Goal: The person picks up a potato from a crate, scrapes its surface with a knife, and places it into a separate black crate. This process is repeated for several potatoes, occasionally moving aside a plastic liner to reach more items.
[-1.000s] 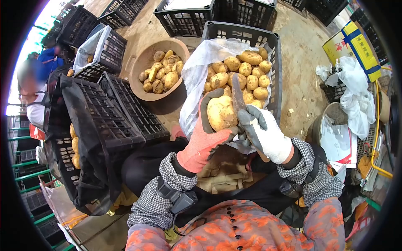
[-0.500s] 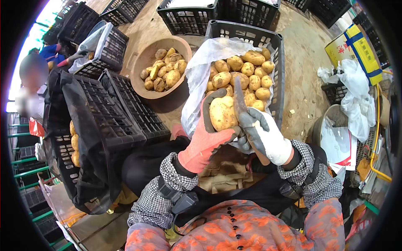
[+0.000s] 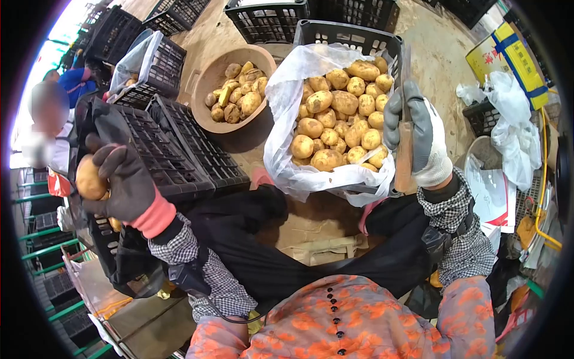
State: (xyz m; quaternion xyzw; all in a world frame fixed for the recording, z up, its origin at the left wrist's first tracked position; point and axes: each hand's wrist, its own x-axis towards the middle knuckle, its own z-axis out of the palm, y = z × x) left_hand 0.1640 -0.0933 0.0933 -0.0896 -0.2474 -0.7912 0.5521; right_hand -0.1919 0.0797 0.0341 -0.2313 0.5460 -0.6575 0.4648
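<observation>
Yellow-brown oval potato (image 3: pixel 89 177) gripped in left hand (image 3: pixel 127 181); right hand (image 3: pixel 423 128) clasps brown wooden-handled knife (image 3: pixel 404 157); slack left grip might drop potato

Clock w/ wearer (image 3: pixel 335 323) at 6: lined crate (image 3: pixel 359 36) at 1 o'clock w/ potatoes (image 3: pixel 345 103) in it; basin (image 3: pixel 206 78), also w/ potatoes, at 11, just L of it; more crates (image 3: pixel 269 24) at 12, behind both. L hand (image 3: pixel 128 188) w/ single potato (image 3: pixel 89 179) at 9, nr side crate (image 3: pixel 101 248) at 8. R hand (image 3: pixel 421 134) w/ knife (image 3: pixel 405 157) at 2, by lined crate's R side. Farther R: bags (image 3: pixel 511 128) betw. 2 & 3, box (image 3: pixel 514 63) at 2 behind them.
</observation>
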